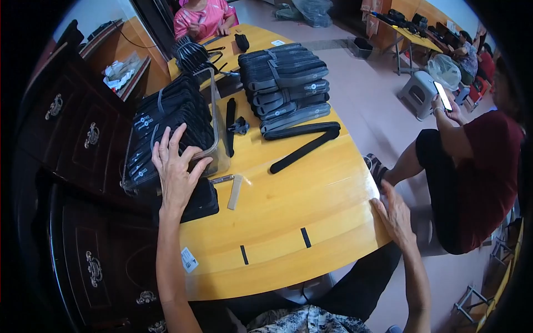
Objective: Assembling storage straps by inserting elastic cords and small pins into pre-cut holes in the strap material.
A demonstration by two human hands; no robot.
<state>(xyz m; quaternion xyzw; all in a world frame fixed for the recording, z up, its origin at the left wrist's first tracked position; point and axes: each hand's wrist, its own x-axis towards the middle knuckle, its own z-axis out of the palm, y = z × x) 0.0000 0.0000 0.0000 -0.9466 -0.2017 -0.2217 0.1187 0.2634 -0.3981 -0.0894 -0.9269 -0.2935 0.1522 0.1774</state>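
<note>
Right hand [395, 215] flat on table edge [333, 244], left hand [176, 166] spread on upright-packed black straps [166, 119].

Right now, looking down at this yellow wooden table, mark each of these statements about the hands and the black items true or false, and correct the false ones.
1. The left hand rests on black items in a clear plastic bin. True.
2. The right hand holds a black strap. False: it lies empty on the edge of the table.
3. A long black strap lies flat in front of the grey-and-black stack. True.
4. The person in the dark red top holds scissors. False: that person holds a phone.
5. Two short black marks show near the table's near edge. True.
</note>
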